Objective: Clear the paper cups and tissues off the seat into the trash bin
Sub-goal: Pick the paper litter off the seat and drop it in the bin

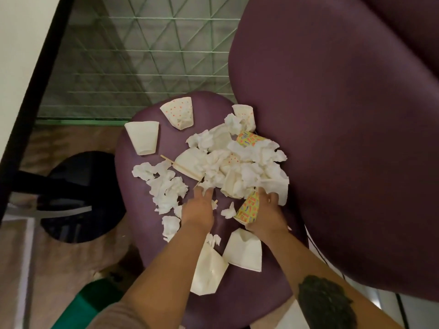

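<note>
A purple seat [142, 236] carries a heap of crumpled white tissues [228, 160] mixed with flattened paper cups. A plain white cup [143, 137] and a dotted cup [179, 116] lie at the far side. Two flattened white cups [243, 252] [207, 269] lie near me. My left hand [198, 210] reaches into the near edge of the heap, fingers on the tissues. My right hand [267, 214] reaches under the heap's right side, next to a yellow patterned cup [248, 208]; its fingertips are hidden by tissue. Wooden sticks [183, 167] lie among the tissues.
The chair's purple backrest [332, 138] rises on the right. A dark round chair base [78, 198] sits on the floor to the left. Something green [78, 307] shows at the lower left beside the seat. A green-lined panel [142, 55] stands behind.
</note>
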The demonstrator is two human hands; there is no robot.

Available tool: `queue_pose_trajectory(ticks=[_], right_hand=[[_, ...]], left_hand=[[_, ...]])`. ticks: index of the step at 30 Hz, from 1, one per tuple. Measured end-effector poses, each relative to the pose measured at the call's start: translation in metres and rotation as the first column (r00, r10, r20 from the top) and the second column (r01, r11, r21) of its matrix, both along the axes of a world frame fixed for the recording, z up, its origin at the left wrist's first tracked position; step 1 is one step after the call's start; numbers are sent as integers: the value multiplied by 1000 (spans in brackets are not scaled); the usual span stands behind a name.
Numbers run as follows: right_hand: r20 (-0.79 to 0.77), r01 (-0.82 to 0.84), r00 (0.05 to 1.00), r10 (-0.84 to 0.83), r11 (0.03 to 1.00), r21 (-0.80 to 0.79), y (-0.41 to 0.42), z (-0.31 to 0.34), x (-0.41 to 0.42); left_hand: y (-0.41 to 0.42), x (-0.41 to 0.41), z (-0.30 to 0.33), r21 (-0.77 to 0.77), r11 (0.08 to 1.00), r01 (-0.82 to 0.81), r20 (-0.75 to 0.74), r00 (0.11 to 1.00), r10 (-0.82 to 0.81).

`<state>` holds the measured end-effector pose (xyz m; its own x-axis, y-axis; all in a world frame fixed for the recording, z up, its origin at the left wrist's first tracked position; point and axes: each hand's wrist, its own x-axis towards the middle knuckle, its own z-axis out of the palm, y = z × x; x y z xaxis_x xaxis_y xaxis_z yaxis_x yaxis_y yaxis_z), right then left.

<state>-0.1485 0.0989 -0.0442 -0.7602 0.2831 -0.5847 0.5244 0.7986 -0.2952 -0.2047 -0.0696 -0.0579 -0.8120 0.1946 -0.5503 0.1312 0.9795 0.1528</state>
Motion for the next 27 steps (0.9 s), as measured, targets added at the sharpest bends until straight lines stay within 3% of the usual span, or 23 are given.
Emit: queue_pose_trajectory(ticks=[13, 27], right_hand=[[-73, 99, 992, -98, 995, 14, -3, 3, 0], [-174, 70, 982, -75, 997, -35, 0, 91, -17]], left_hand=[[-10, -8, -5, 181, 966, -184, 15, 983, 184], [-13, -19, 88, 405, 850, -338, -23, 925, 379]])
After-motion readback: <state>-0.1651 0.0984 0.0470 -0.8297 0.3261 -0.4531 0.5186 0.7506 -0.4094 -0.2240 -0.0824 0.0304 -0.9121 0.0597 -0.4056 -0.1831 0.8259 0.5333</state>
